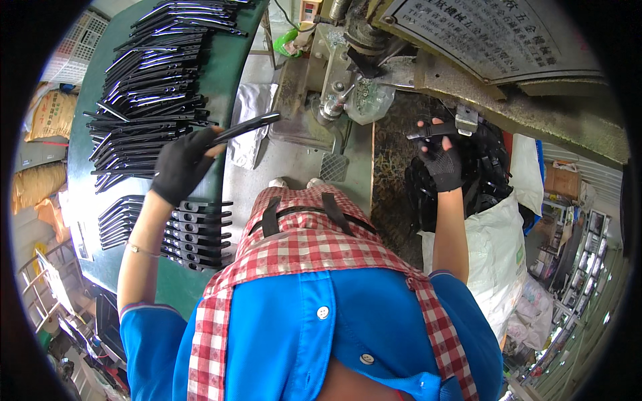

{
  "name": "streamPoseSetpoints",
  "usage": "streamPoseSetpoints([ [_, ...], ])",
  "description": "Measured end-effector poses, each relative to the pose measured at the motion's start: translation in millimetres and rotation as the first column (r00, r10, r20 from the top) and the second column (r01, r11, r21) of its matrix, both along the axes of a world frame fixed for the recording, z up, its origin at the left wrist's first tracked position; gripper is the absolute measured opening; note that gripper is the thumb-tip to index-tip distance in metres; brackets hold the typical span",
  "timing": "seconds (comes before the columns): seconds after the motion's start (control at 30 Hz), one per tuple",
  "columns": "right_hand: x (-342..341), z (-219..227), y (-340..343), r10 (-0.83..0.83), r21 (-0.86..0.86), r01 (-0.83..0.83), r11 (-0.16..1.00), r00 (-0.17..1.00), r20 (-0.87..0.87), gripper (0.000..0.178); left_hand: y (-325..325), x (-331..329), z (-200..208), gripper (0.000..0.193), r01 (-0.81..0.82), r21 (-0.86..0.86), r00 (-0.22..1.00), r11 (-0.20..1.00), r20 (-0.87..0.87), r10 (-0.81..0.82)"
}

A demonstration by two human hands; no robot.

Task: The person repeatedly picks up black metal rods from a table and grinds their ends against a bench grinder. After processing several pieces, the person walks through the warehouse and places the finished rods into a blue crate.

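My left hand (182,166), in a black fingerless glove, is closed round one end of a long black metal bar (253,125). The bar's other end points right, over the table's edge. Beside that hand, rows of similar black bars (160,90) lie on the green table (87,157). A neat row of black parts with oval holes (194,237) lies nearer to me. On the right, my gloved right hand (444,160) grips a flat black metal part (431,131) between thumb and fingers. It is above a heap of loose black parts (491,160).
A machine with a metal nameplate (495,37) overhangs the upper right. Its vertical fixture (330,105) stands ahead, with a clear bag of small pieces (370,100) beside it. A foot pedal (333,167) is on the floor. A white sack (485,250) stands by my right arm.
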State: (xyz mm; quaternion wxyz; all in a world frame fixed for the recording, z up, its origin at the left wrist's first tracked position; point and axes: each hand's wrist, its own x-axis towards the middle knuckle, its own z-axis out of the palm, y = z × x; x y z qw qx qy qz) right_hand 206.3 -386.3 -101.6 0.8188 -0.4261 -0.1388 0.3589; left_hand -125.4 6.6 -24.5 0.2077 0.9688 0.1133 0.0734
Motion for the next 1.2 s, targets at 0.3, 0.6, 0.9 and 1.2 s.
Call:
streamPoseSetpoints([
  [0.3, -57, 57, 57, 0.154, 0.303, -0.115, 0.946, 0.982, -0.107, 0.043, -50, 84, 37, 0.033, 0.284, -0.232, 0.959, 0.930, 0.063, -0.277],
  [0.6, -71, 84, 79, 0.230, 0.154, -0.264, 0.952, 0.950, 0.210, 0.033, -40, 85, 32, 0.034, 0.381, -0.336, 0.910, 0.861, -0.030, -0.414],
  [0.9, -81, 94, 95, 0.388, -0.076, -0.381, 0.921, 0.911, 0.138, 0.038, -44, 81, 26, 0.031, 0.328, -0.206, 0.937, 0.922, -0.049, -0.345],
  [1.2, -96, 146, 76, 0.609, -0.579, 0.396, 0.712, 0.060, 0.791, 0.038, -26, 77, 36, 0.027, 0.416, 0.002, 0.906, 0.909, -0.090, -0.414],
])
